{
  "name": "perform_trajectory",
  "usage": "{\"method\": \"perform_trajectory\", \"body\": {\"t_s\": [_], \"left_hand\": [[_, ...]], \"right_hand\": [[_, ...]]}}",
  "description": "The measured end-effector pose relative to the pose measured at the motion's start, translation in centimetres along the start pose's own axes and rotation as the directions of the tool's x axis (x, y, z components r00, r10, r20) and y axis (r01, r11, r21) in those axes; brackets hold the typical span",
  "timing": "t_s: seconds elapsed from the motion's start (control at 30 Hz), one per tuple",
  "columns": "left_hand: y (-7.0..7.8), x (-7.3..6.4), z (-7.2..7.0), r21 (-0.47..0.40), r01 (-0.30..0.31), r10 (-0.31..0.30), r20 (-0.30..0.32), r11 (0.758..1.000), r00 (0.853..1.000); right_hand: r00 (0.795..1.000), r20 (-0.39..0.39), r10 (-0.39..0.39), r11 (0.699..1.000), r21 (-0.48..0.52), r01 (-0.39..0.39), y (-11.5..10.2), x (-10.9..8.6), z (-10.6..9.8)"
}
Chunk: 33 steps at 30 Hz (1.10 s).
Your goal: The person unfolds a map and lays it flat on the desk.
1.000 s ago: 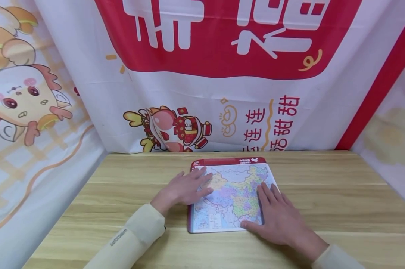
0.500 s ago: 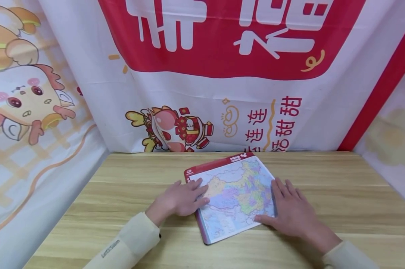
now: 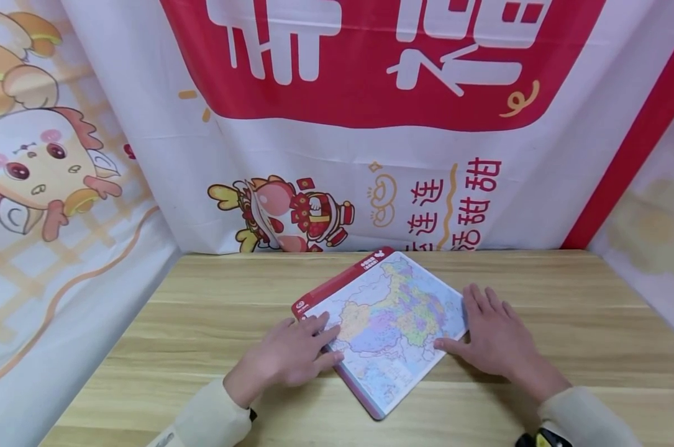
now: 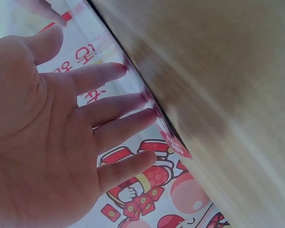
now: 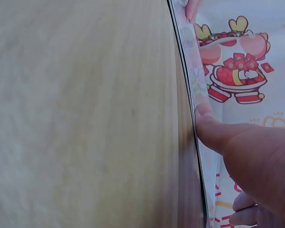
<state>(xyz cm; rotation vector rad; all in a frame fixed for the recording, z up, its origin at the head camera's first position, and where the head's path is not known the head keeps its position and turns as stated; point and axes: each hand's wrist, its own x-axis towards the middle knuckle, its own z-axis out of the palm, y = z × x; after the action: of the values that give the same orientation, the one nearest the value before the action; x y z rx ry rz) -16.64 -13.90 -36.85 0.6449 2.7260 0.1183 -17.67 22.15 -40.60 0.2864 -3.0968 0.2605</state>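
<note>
A thin map board (image 3: 389,323) with rounded corners and a red header strip lies turned at a slant on the wooden table. My left hand (image 3: 289,354) rests on its left edge, fingers straight and spread over the map's surface. At the right corner is my right hand (image 3: 499,338), with extended fingers along the edge and the thumb touching the lower right side. The left wrist view shows my left palm and fingertips (image 4: 145,99) at the board's edge. In the right wrist view, the thumb (image 5: 206,118) presses on the board's thin rim.
The wooden table (image 3: 202,298) extends around the board on all sides. A white cloth with red printing and cartoon figures (image 3: 289,214) hangs behind the table's far edge. Another printed cloth (image 3: 46,161) hangs at the left.
The map board has turned counterclockwise on the table, its header now sloping up to the right. My left hand has moved nearer to me; my right hand has shifted right and slightly away.
</note>
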Motion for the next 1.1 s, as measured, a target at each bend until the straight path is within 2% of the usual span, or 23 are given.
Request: {"method": "perform_trajectory", "body": {"t_s": [0.1,0.23,0.37,0.57,0.8,1.1], "left_hand": [[-0.1,0.4,-0.3,-0.004,-0.007,0.007,-0.019,1.0,1.0],[-0.3,1.9,-1.0,0.0,-0.033,0.033,-0.033,0.999,0.999],[-0.4,3.7,-1.4,-0.003,-0.065,0.065,0.004,0.998,0.998],[-0.4,5.1,-1.6,-0.027,-0.04,0.041,0.057,0.999,0.998],[-0.6,4.9,-1.3,0.007,-0.044,0.044,0.038,0.999,0.998],[-0.4,2.9,-0.7,0.025,-0.043,0.043,0.023,0.999,0.999]], "right_hand": [[1.0,-0.008,-0.027,1.0,0.009,0.027,-0.4,-0.4,0.0],[0.998,-0.013,-0.069,0.997,0.037,0.069,-1.4,-1.4,0.4],[0.997,0.005,-0.08,0.995,0.064,0.08,-2.3,-2.3,0.7],[0.997,0.041,-0.069,0.995,0.077,0.066,-3.2,-2.7,0.8],[0.997,0.063,-0.05,0.996,0.08,0.045,-2.9,-2.4,0.7],[0.995,0.05,-0.09,0.993,0.076,0.086,-1.4,-1.0,0.4]]}}
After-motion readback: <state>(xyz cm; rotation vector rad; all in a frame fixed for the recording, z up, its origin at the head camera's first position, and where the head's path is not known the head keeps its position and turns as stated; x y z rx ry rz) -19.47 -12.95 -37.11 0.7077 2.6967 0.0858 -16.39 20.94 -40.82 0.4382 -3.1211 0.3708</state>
